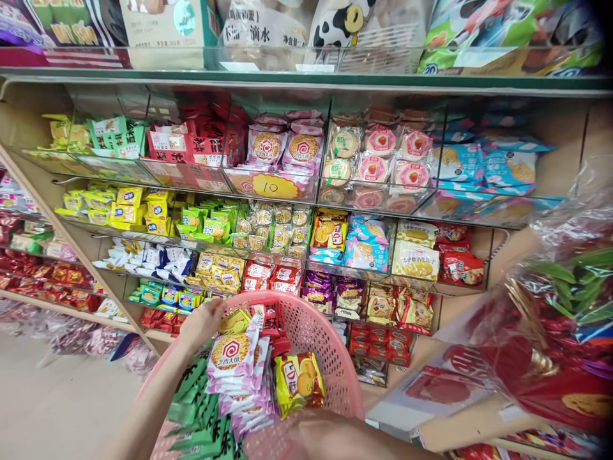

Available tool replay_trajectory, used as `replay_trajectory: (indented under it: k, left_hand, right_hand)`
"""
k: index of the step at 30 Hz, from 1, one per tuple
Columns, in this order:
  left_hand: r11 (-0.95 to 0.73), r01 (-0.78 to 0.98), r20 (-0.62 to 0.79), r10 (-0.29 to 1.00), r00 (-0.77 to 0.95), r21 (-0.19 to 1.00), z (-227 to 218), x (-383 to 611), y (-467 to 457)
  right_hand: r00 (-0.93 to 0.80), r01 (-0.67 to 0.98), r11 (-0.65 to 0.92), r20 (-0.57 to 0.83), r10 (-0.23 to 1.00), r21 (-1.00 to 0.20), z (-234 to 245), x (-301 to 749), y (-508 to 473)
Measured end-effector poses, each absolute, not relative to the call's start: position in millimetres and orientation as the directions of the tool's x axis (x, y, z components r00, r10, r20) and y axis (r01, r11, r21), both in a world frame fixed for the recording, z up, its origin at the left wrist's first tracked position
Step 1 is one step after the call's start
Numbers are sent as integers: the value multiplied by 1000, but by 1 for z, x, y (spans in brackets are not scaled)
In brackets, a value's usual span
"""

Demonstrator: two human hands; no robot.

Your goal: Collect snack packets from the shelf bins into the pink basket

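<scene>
- Logged the left hand (204,321) at 10 o'clock of the pink basket (335,358), over its rim, fingers closed on the edge of a yellow-green packet (235,321)
- Logged the right hand (316,433) at 6 o'clock of the basket, against the near rim; blurred and cut by the frame edge, so could not tell whether clenched or loose
- Found the basket low in the middle of the view, perforated plastic, tilted toward the shelves
- Counted inside it a stack of pink-and-white packets (234,361) at the centre, touching a yellow biscuit packet (299,382) at 3 o'clock of the stack
- Noted green packets (194,406) at 8 o'clock of that stack
- Recorded clear-fronted shelf bins (287,185) at 12 o'clock of the basket, filled with wrapped snacks, one bearing a yellow tag (271,186) marked 10
- Recorded a crinkled clear bag (565,306) of red and green packets at 3 o'clock, well apart from both hands
</scene>
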State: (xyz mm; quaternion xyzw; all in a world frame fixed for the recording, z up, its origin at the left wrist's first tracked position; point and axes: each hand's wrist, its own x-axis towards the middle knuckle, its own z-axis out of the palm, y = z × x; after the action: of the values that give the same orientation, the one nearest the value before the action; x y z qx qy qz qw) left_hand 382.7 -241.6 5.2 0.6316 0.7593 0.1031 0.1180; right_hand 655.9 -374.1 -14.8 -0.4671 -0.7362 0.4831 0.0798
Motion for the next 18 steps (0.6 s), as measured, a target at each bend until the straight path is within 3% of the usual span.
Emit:
replay_trajectory:
  k: [3, 6, 8, 11, 15, 18]
  left_hand:
    - [182, 927, -55, 983, -174, 329, 3, 381, -242]
    - [171, 925, -55, 985, -163, 340, 0, 378, -243]
    - [156, 923, -40, 988, -151, 352, -2, 375, -243]
    - [135, 920, -20, 990, -137, 369, -5, 372, -243]
    - [138, 914, -16, 990, -143, 381, -7, 371, -243]
    - [152, 913, -28, 988, -153, 379, -5, 373, -244]
  right_hand:
    - [-712, 675, 432, -374, 594, -599, 34, 661, -358]
    - [-639, 706, 532, -96, 763, -468, 93, 674, -325]
    - [-497, 807, 526, 172, 851, -268, 123, 687, -295]
    - [-342, 927, 375, 448, 826, 17, 147, 708, -247]
    - [-410, 911, 312, 530, 742, 269, 147, 723, -201]
    - [-462, 881, 305, 525, 714, 360, 140, 721, -183]
